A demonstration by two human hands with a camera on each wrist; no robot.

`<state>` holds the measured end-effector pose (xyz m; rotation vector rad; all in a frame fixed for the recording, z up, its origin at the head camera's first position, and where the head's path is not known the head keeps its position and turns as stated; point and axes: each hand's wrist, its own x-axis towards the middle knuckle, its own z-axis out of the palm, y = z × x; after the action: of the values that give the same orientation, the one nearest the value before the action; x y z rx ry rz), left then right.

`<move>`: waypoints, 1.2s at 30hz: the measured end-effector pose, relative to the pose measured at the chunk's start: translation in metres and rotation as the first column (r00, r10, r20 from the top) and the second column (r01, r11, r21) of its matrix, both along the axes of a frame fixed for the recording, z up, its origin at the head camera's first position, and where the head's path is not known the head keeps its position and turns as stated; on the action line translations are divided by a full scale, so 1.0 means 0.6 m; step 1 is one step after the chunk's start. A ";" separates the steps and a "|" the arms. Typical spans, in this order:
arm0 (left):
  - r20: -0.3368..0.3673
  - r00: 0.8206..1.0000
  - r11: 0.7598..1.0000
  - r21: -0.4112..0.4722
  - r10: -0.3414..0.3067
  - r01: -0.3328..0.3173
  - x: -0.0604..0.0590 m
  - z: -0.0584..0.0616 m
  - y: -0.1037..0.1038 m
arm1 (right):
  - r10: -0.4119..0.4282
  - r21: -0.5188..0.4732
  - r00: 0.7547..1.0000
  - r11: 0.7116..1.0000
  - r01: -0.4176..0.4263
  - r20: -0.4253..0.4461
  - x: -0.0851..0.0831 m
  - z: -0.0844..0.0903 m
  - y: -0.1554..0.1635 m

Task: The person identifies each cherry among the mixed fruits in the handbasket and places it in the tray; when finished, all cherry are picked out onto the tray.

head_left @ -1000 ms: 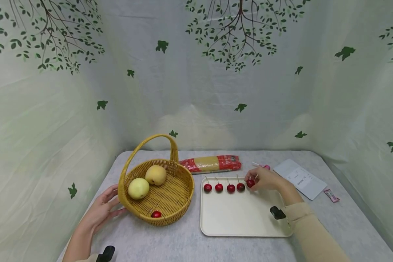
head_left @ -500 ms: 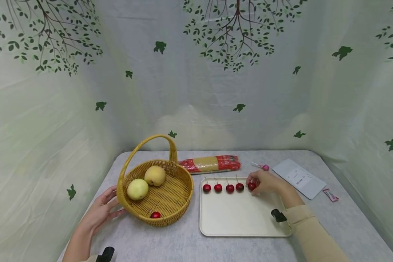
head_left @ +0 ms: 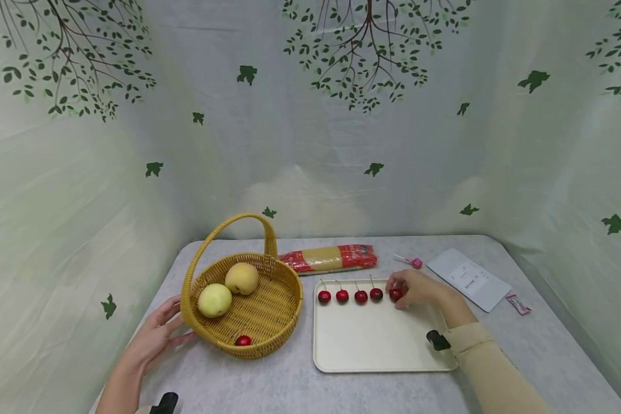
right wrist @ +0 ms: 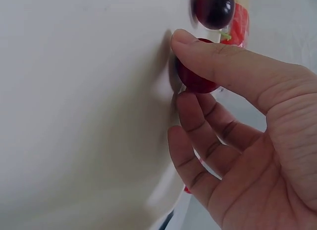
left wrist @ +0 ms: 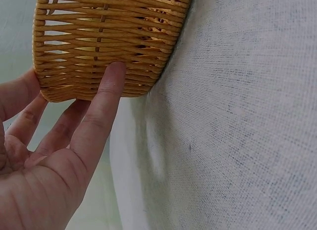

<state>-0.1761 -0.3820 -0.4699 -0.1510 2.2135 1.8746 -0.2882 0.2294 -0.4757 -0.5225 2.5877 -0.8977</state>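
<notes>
My left hand [head_left: 157, 333] rests against the left side of a yellow wicker basket [head_left: 271, 310], its fingertips touching the weave in the left wrist view. Inside the basket sit two round yellow fruits [head_left: 241, 278], kind unclear, and one red cherry [head_left: 242, 340]. On the cream tray [head_left: 367, 345], my right hand [head_left: 419, 288] pinches a dark red cherry [right wrist: 193, 81] between thumb and fingers, low at the tray's surface. Several stemmed cherries [head_left: 360, 297] form a row along the tray's back edge, left of the held one. The held cherry is partly hidden by the thumb.
Behind the tray lies a red and yellow packet [head_left: 328, 259], with a pink lollipop [head_left: 416, 263] to its right. A grey-white pouch [head_left: 468, 279] and a small pink wrapped sweet [head_left: 518, 305] lie at the right. Printed fabric [head_left: 300, 144] encloses the table.
My right hand has shifted the pinched cherry slightly right along the tray, away from the row. The left hand stays at the basket. The head view has drifted a little.
</notes>
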 end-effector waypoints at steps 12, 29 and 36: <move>0.007 1.000 1.000 0.004 0.007 -0.007 0.002 0.006 0.004 | -0.018 0.033 1.000 0.999 0.018 0.016 -0.005 0.011 0.002; 0.007 1.000 1.000 0.001 0.012 -0.012 0.004 0.002 0.001 | 0.081 0.093 0.995 0.993 -0.075 -0.065 -0.043 0.107 -0.077; 0.006 1.000 1.000 -0.007 0.008 -0.008 0.003 0.002 0.000 | 0.216 0.073 0.974 0.975 -0.211 -0.066 -0.057 0.147 -0.174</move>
<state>-0.1741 -0.3822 -0.4689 -0.1669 2.2188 1.8692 -0.3226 0.1248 -0.3878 -0.8114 2.5533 -0.7320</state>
